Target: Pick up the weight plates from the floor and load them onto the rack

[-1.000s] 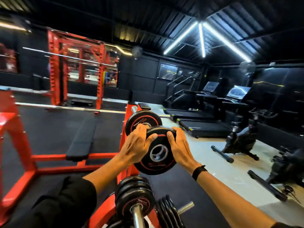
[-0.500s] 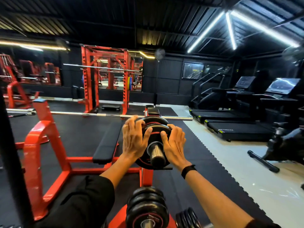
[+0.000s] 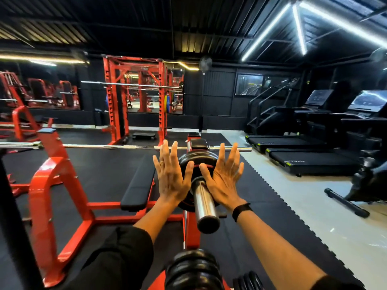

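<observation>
A black weight plate (image 3: 195, 162) with red trim sits far back on the chrome peg (image 3: 204, 206) of the red rack (image 3: 191, 233), against another black plate behind it. My left hand (image 3: 170, 176) is flat with fingers spread, its palm against the plate's left face. On the right side of the peg my right hand (image 3: 225, 178) does the same. Neither hand grips anything. Lower on the rack, a stack of black plates (image 3: 193, 271) fills another peg, with more plates (image 3: 248, 280) beside it.
A red bench press frame (image 3: 54, 185) with a black bench (image 3: 139, 183) and a barbell (image 3: 104, 146) stands to the left. A red power rack (image 3: 136, 97) is at the back. Treadmills (image 3: 303, 151) and an exercise bike (image 3: 368, 183) line the right.
The plate went from held in front of the peg to slid fully onto it. Both hands went from gripping its rim to flat, open palms against it.
</observation>
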A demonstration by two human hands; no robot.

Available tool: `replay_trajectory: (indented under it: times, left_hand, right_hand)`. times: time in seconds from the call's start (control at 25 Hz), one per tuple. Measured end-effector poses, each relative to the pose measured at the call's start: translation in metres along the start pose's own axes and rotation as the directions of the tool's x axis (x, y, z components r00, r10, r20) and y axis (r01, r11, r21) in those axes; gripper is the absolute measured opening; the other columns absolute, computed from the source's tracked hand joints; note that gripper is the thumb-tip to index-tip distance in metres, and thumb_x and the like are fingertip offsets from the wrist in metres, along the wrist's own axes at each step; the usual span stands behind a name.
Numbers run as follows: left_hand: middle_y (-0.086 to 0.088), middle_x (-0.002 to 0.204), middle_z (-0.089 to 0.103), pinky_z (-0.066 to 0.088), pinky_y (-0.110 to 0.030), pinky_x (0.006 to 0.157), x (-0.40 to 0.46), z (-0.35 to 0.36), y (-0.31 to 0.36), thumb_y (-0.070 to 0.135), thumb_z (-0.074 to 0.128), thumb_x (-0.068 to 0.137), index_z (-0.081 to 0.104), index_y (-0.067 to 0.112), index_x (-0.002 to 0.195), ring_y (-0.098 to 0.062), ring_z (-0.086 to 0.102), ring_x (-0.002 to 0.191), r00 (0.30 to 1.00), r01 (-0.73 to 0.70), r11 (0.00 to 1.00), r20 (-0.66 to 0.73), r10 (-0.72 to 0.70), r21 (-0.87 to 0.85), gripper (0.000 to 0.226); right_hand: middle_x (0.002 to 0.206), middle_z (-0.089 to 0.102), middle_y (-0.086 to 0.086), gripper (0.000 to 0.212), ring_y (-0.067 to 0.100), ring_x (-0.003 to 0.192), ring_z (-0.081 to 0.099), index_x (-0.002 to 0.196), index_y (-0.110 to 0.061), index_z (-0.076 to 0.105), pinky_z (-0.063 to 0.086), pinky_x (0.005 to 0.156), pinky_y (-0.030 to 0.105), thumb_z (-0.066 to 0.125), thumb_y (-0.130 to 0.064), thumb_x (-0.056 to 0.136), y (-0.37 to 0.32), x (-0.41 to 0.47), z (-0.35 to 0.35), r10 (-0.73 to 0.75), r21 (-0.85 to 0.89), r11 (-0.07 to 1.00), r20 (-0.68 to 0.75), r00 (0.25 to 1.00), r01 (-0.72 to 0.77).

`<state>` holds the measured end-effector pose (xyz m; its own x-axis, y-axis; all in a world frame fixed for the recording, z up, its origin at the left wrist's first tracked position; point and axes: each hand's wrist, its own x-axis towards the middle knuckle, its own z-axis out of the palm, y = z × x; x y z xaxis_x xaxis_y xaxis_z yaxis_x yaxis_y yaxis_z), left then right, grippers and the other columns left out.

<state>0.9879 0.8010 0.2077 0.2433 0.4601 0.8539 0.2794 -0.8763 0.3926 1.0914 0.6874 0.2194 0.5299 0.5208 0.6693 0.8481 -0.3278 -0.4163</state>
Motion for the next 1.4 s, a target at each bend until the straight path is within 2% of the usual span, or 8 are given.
replay_trajectory:
  times: [0.12, 0.24, 0.48, 0.64, 0.76, 0.88, 1.04, 1.4]
  left_hand:
    - [-0.012, 0.164, -0.009, -0.012, -0.059, 0.115, 0.004, -0.024, 0.011, 0.068, 0.029, 0.091, 0.000, 0.020, 0.156, -0.029, -0.006, 0.151, 0.972, 0.063, 0.989, 0.217, -0.091, 0.131, 0.086]
    - [-0.014, 0.163, -0.013, -0.007, -0.059, 0.118, -0.004, -0.053, 0.015, 0.068, 0.035, 0.092, -0.009, 0.019, 0.155, -0.033, -0.004, 0.151, 0.788, 0.213, 0.961, 0.551, -0.274, 0.175, 0.091]
    - [-0.010, 0.141, 0.049, 0.042, -0.048, 0.103, -0.065, -0.146, -0.037, 0.054, 0.053, 0.092, 0.041, 0.013, 0.140, -0.029, 0.048, 0.130, 0.634, 0.164, 0.950, 0.709, -0.308, 0.267, 0.064]
    - [-0.005, 0.106, 0.071, 0.050, -0.036, 0.084, -0.093, -0.249, -0.074, 0.045, 0.059, 0.090, 0.067, 0.008, 0.110, -0.023, 0.065, 0.100, 0.580, 0.226, 0.938, 0.738, -0.346, 0.263, 0.042]
    - [0.004, 0.095, 0.061, 0.036, -0.021, 0.070, -0.118, -0.340, -0.104, 0.025, 0.059, 0.097, 0.067, 0.003, 0.111, -0.012, 0.055, 0.088, 0.587, 0.260, 0.912, 0.697, -0.411, 0.318, 0.027]
    - [-0.014, 0.101, 0.070, 0.044, -0.031, 0.075, -0.148, -0.421, -0.155, 0.031, 0.061, 0.095, 0.068, 0.002, 0.104, -0.026, 0.063, 0.094, 0.567, 0.345, 0.827, 0.604, -0.560, 0.444, 0.031]
    - [-0.016, 0.107, 0.070, 0.049, -0.036, 0.081, -0.210, -0.562, -0.229, 0.038, 0.059, 0.096, 0.069, 0.005, 0.104, -0.031, 0.064, 0.100, 0.489, 0.487, 0.652, 0.437, -0.755, 0.581, 0.036]
    - [-0.018, 0.114, 0.066, 0.050, -0.037, 0.090, -0.360, -0.777, -0.320, 0.035, 0.058, 0.096, 0.068, -0.001, 0.109, -0.033, 0.061, 0.108, 0.231, 0.833, 0.222, 0.047, -0.972, 0.507, 0.039]
  right_hand:
    - [0.155, -0.036, 0.000, 0.094, 0.021, 0.143, -0.034, 0.152, -0.033, -0.018, -0.021, 0.112, 0.055, 0.020, -0.083, 0.082, -0.010, 0.008, -0.023, 0.092, 0.015, 0.995, 0.216, 0.972, -0.098]
    - [0.158, -0.029, 0.010, 0.096, 0.025, 0.145, -0.031, 0.154, -0.029, -0.015, -0.023, 0.111, 0.057, 0.032, -0.077, 0.086, -0.024, -0.003, -0.043, 0.175, 0.010, 0.981, 0.372, 0.912, -0.192]
    - [0.160, -0.004, 0.023, 0.085, 0.035, 0.148, -0.016, 0.153, -0.019, 0.017, -0.013, 0.112, 0.062, 0.050, -0.062, 0.087, -0.107, -0.047, -0.041, -0.080, -0.202, 0.965, 0.386, 0.919, 0.168]
    - [0.155, 0.028, 0.012, 0.065, 0.030, 0.149, 0.002, 0.143, -0.024, 0.040, -0.009, 0.115, 0.058, 0.052, -0.058, 0.089, -0.192, -0.079, -0.002, -0.254, -0.022, 0.936, 0.648, 0.718, 0.351]
    - [0.143, 0.048, 0.001, 0.060, 0.025, 0.144, 0.024, 0.137, -0.027, 0.049, 0.008, 0.116, 0.054, 0.057, -0.058, 0.087, -0.276, -0.120, 0.041, -0.361, 0.144, 0.896, 0.786, 0.502, 0.419]
    - [0.138, 0.055, -0.004, 0.062, 0.020, 0.132, 0.045, 0.135, -0.028, 0.052, 0.029, 0.108, 0.043, 0.057, -0.064, 0.084, -0.364, -0.163, 0.080, -0.433, 0.259, 0.853, 0.836, 0.338, 0.453]
    - [0.135, 0.057, -0.004, 0.108, 0.020, 0.124, 0.053, 0.129, -0.028, 0.056, 0.039, 0.107, 0.045, 0.043, -0.100, 0.049, -0.496, -0.242, 0.154, -0.536, 0.441, 0.784, 0.836, 0.116, 0.436]
    - [0.142, 0.049, 0.005, 0.060, 0.022, 0.129, 0.047, 0.134, -0.019, 0.054, 0.037, 0.110, 0.039, 0.064, -0.054, 0.086, -0.697, -0.395, 0.242, -0.606, 0.647, 0.650, 0.758, -0.241, 0.399]
